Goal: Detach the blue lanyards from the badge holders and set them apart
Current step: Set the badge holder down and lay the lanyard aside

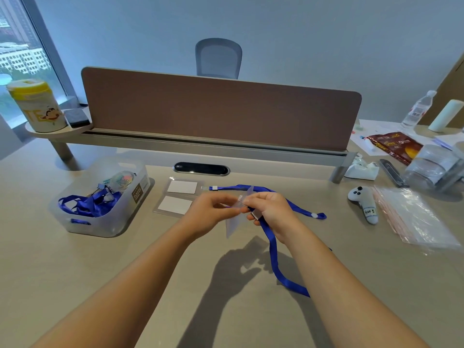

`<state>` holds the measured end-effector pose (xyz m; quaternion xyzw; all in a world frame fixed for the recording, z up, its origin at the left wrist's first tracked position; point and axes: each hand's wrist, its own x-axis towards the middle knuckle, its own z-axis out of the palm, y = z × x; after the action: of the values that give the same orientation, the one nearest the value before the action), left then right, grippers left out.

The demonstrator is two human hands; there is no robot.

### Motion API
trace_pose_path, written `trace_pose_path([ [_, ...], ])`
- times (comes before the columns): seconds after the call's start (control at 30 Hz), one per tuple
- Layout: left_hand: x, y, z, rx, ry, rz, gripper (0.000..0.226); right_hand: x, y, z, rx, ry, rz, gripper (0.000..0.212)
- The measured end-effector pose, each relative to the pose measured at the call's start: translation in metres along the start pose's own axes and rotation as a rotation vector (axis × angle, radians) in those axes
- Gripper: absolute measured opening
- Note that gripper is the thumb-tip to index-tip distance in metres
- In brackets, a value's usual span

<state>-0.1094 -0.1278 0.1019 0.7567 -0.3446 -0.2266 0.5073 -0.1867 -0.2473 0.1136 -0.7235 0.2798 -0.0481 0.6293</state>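
Above the middle of the desk my left hand (209,213) pinches the top of a clear badge holder (232,226) that hangs below my fingers. My right hand (272,213) grips the clip end of a blue lanyard (272,249), whose strap trails down toward me and under my right forearm. A second blue lanyard (298,208) lies flat on the desk behind my hands. Two clear badge holders with white cards (179,197) lie side by side to the left of my hands.
A translucent bin (110,226) at the left holds several blue lanyards and clips. A white controller-shaped object (364,199) and a plastic bag (411,218) lie at the right. A brown divider panel (221,109) closes off the back of the desk.
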Motion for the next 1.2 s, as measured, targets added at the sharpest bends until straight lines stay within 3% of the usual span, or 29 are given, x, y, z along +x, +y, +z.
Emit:
trace_pose_path([
  [0.2,0.006,0.002,0.0,-0.026,0.122,-0.084,0.019,-0.001,-0.002,0.005,-0.092,-0.001,-0.042,0.018],
  [0.43,0.008,0.004,-0.001,0.134,0.118,-0.057,0.018,-0.001,-0.003,0.008,-0.184,0.004,-0.111,0.02],
  [0.67,0.013,0.002,-0.004,0.127,0.16,-0.052,0.008,0.001,-0.003,0.014,-0.251,0.023,-0.191,0.021],
  [0.97,0.016,-0.002,-0.01,0.083,0.161,-0.041,0.027,0.006,0.0,0.021,-0.236,0.043,-0.276,0.015],
  [1.1,0.009,-0.008,-0.013,-0.299,0.077,-0.231,0.021,0.009,-0.002,0.02,-0.079,0.017,-0.203,0.018],
  [1.2,0.005,-0.023,-0.015,-0.45,-0.001,-0.507,0.046,0.011,-0.005,0.019,0.007,0.03,-0.139,0.016],
])
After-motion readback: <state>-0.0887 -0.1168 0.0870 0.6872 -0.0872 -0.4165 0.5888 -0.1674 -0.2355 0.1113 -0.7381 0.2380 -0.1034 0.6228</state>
